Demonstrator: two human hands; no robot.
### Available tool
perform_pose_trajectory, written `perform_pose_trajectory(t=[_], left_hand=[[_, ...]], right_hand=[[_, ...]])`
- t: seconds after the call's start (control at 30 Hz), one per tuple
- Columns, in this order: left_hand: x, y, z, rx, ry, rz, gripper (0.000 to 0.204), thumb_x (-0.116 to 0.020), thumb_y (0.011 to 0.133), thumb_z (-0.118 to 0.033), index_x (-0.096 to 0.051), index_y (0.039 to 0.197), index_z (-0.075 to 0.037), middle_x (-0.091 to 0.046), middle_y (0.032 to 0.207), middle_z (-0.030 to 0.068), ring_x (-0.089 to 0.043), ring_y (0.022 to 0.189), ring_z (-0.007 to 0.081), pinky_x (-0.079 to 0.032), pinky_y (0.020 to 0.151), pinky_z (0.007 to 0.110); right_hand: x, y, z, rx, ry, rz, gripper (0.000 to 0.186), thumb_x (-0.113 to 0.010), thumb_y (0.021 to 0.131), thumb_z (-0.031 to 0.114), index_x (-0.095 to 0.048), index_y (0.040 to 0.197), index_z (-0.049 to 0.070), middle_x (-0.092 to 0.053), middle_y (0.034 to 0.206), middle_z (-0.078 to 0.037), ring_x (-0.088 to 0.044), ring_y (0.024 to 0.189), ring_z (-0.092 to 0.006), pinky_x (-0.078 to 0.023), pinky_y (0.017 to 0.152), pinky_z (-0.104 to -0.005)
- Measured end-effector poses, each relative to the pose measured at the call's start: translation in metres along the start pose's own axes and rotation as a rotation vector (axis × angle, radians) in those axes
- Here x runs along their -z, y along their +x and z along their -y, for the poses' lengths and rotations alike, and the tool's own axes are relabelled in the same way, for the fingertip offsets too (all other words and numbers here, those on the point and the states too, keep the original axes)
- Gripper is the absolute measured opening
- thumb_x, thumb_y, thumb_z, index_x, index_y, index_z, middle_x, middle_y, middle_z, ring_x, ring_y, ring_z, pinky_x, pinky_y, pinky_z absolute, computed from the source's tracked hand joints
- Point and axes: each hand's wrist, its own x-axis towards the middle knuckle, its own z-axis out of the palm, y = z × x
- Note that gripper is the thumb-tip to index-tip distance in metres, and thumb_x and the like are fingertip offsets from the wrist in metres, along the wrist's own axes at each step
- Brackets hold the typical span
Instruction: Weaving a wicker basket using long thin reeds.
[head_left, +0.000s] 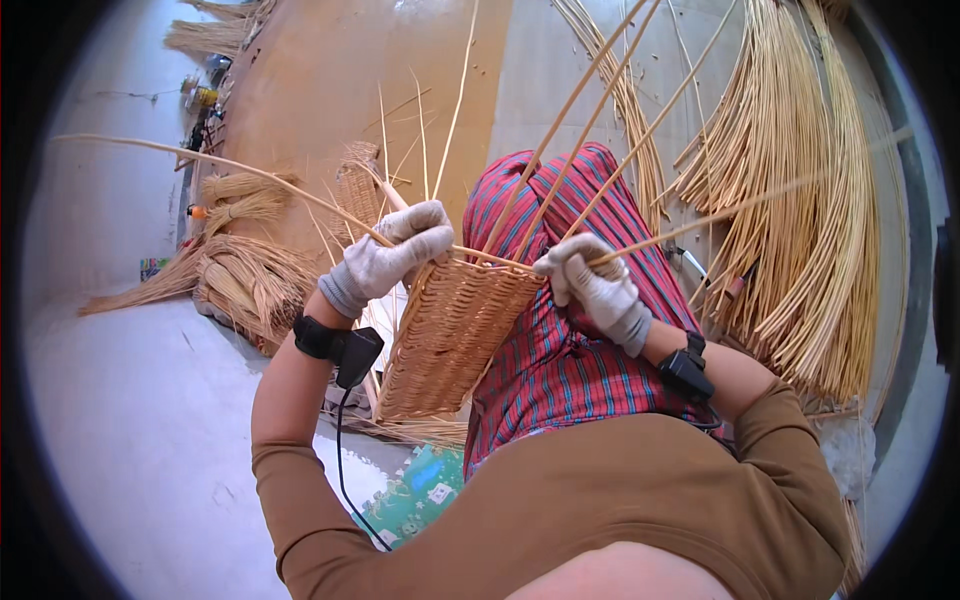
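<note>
Workshop floor here is pretty much reed storage: a big fan of loose stalks sprawls at 2 to 3 o'clock, and more bundles are heaped at 9. Brown sheeting spreads out around 11, with a smaller woven piece near its lower part. Green patterned mat peeks out between 6 and 7.

Middle of it all is a woven panel, honey-coloured, tilted beside the striped cloth over the person's lap. Several uncut-looking rods shoot up past it toward 12 and 1.

Both hands are in whitish gloves. Left hand sits at the panel's 11 o'clock corner, fingers curled tight around a long reed that runs off toward 10. Right hand is at the 1 o'clock corner, thumb and fingers pinched together on a pale reed heading out toward 2. Can't tell if it's the same strand. Each wrist wears a black strapped-on gadget.
</note>
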Motion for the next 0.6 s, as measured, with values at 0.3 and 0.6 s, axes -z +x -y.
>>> perform_pose_trajectory(t=[0.3,0.6], left_hand=[[-0.023,-0.011,0.027,-0.202,-0.022,-0.191,0.039,-0.082,0.085,-0.013,-0.071,0.122,-0.009,-0.059,0.102,-0.0002,-0.057,0.097,0.0110,-0.049,0.087,0.029],[-0.026,0.004,0.012,-0.089,0.189,-0.219,0.022,-0.084,0.083,-0.015,-0.076,0.101,-0.006,-0.068,0.101,0.0035,-0.065,0.097,0.0129,-0.053,0.089,0.030]], right_hand=[[-0.006,-0.020,-0.013,-0.159,-0.131,-0.042,0.018,-0.056,0.108,0.013,-0.069,0.116,0.003,-0.069,0.099,-0.005,-0.063,0.087,-0.0112,-0.055,0.088,-0.0313],[-0.007,-0.032,-0.004,0.062,-0.509,0.127,0.020,-0.062,0.099,-0.003,-0.069,0.118,0.001,-0.070,0.124,-0.016,-0.067,0.115,-0.0241,-0.051,0.106,-0.0382]])
